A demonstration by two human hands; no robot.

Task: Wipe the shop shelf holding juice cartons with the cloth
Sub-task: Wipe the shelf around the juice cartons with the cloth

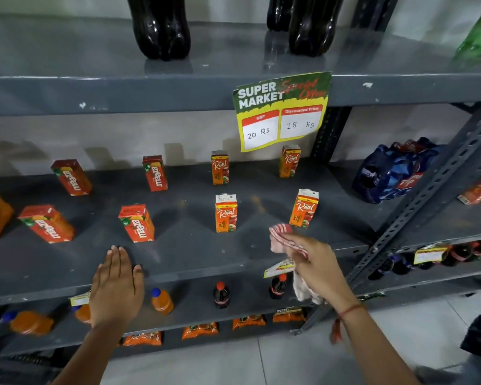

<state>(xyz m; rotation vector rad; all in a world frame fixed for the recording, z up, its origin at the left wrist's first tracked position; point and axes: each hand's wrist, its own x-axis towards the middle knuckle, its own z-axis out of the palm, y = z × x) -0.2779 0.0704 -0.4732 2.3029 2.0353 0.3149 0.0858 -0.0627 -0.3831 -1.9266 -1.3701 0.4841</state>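
The dark grey shelf (pixel 189 245) carries several small juice cartons in two rows: red Maaza cartons (pixel 137 223) on the left and orange Real cartons (pixel 226 213) on the right. My right hand (pixel 314 263) is shut on a red-and-white striped cloth (pixel 282 238), held at the shelf's front edge just below the front-right Real carton (pixel 304 208). The cloth's tail hangs under my palm. My left hand (pixel 117 284) lies flat, fingers together, on the shelf's front edge in front of a Maaza carton, holding nothing.
A yellow-green price sign (pixel 282 109) hangs from the upper shelf, which holds dark cola bottles (pixel 161 26). A blue shrink-wrapped pack (pixel 392 170) sits on the neighbouring shelf at right. Small orange and cola bottles (pixel 221 295) stand on the shelf below. Slotted uprights (pixel 417 218) frame the right side.
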